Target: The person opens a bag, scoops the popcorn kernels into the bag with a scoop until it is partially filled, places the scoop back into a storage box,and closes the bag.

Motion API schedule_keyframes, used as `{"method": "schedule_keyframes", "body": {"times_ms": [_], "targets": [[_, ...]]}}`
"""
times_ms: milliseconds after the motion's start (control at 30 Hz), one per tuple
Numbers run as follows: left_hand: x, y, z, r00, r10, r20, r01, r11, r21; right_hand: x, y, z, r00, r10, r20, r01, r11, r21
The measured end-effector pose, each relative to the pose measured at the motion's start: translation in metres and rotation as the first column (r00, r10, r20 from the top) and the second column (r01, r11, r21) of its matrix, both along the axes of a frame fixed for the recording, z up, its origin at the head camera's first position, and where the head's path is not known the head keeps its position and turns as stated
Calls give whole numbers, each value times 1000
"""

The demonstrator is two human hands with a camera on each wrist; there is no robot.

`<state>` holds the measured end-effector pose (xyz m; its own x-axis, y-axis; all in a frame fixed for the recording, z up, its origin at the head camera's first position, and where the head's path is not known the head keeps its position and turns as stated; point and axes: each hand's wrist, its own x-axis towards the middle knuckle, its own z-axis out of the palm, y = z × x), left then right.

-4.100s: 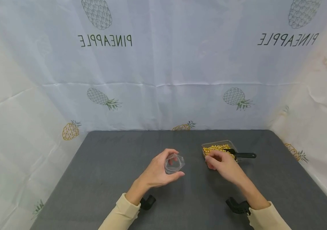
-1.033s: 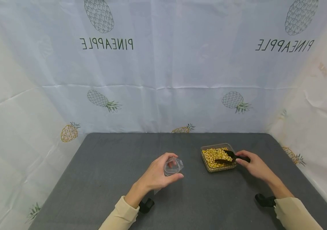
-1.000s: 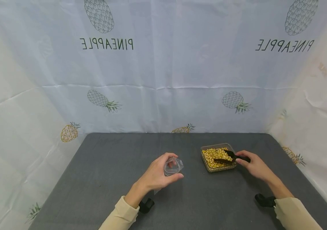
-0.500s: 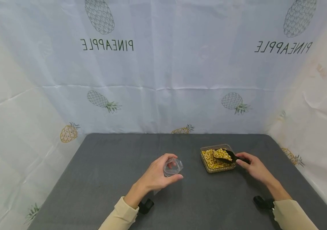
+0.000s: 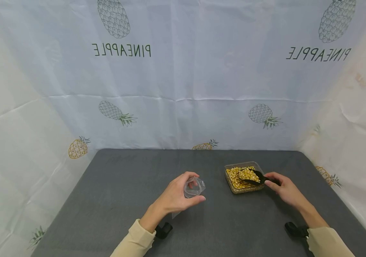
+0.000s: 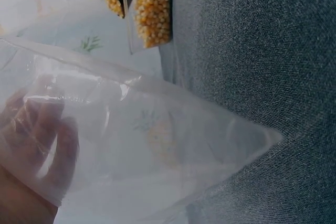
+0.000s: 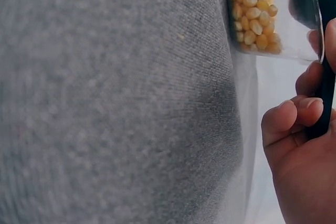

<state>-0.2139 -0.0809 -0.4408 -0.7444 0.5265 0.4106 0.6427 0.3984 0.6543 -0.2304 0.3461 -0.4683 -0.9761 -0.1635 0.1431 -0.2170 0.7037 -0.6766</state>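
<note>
My left hand (image 5: pixel 174 195) holds a clear plastic bag (image 5: pixel 199 186), fingers and thumb curved round its spread mouth. In the left wrist view the bag (image 6: pixel 157 150) hangs down to a pointed corner, and nothing shows inside it. Farther right, my right hand (image 5: pixel 288 190) grips the handle of a black scoop (image 5: pixel 261 177). Yellow corn kernels (image 5: pixel 248 174) heap the scoop's bowl, just over a clear rectangular container (image 5: pixel 234 191) of more kernels. In the right wrist view, fingers (image 7: pixel 281 119) curl round the dark handle (image 7: pixel 323 100) beside the container's wall (image 7: pixel 302 51).
Both hands work over a dark grey cloth-covered table (image 5: pixel 118 200). A pale curtain (image 5: pixel 183 71) with pineapple prints stands behind it and along both sides. Black straps with wrist cameras (image 5: pixel 163 230) sit at each wrist.
My right hand moved from beside the container to the scoop's handle and took hold. The scoop has come up out of the kernels, loaded. My left hand stays nearly still with the bag.
</note>
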Motion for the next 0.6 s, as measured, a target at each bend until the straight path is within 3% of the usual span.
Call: {"method": "schedule_keyframes", "body": {"times_ms": [600], "targets": [[0,1,0,1000,-6,-16,6,1000,-8,10,-7,14,1000,17,-23,-17,1000,-24]]}}
